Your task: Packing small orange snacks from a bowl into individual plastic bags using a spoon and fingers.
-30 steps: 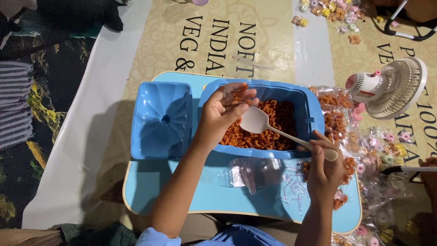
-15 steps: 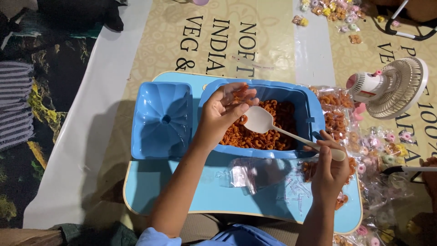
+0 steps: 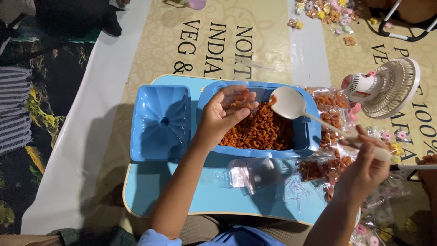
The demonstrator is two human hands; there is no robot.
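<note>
My left hand (image 3: 223,113) is cupped over a blue rectangular container (image 3: 314,130) and holds several orange curled snack pieces (image 3: 241,98) in its palm. The container is filled with more of the same orange snack pieces (image 3: 261,130). My right hand (image 3: 366,166) grips the handle end of a cream plastic spoon (image 3: 291,105). The spoon's bowl is raised over the container's right half, with one orange piece at its left edge.
A blue ridged lid (image 3: 159,122) lies upside down left of the container on a light blue tray table (image 3: 205,193). Empty clear bags (image 3: 252,173) lie on the table front. Filled snack packets (image 3: 332,111) pile at the right beside a small white fan (image 3: 387,86).
My right hand has moved to the right and lifted the spoon out of the snacks, up over the container's right side. My left hand stayed cupped in place.
</note>
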